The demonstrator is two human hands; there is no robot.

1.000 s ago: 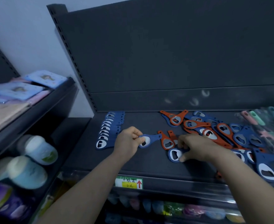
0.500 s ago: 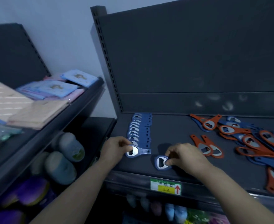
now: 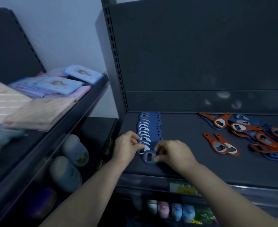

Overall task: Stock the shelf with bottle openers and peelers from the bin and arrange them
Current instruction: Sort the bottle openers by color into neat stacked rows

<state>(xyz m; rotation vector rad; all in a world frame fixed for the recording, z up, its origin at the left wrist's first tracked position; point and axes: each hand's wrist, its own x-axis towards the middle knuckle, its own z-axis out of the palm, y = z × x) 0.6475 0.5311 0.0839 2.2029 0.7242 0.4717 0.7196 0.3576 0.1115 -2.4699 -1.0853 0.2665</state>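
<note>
A neat overlapping row of blue bottle openers [image 3: 149, 128] runs front to back at the left end of the dark shelf [image 3: 184, 164]. My left hand [image 3: 126, 147] pinches the head of the frontmost opener in the row [image 3: 143, 149]. My right hand [image 3: 173, 153] pinches another blue opener [image 3: 149, 157] just in front of it, its handle hidden under my fingers. Two orange openers [image 3: 220, 144] lie side by side mid-shelf. A loose pile of orange and blue openers [image 3: 256, 133] covers the right end.
The slotted upright post [image 3: 114, 63] and the shelf's back panel rise behind the row. A price label [image 3: 183, 188] sits on the front rail. A neighbouring shelf at left holds flat packets [image 3: 56, 84], with rounded items [image 3: 74, 150] below it.
Both hands have come together at the front of the blue row. The left hand's opener now lies in the row; the right hand has brought its blue opener up against it.
</note>
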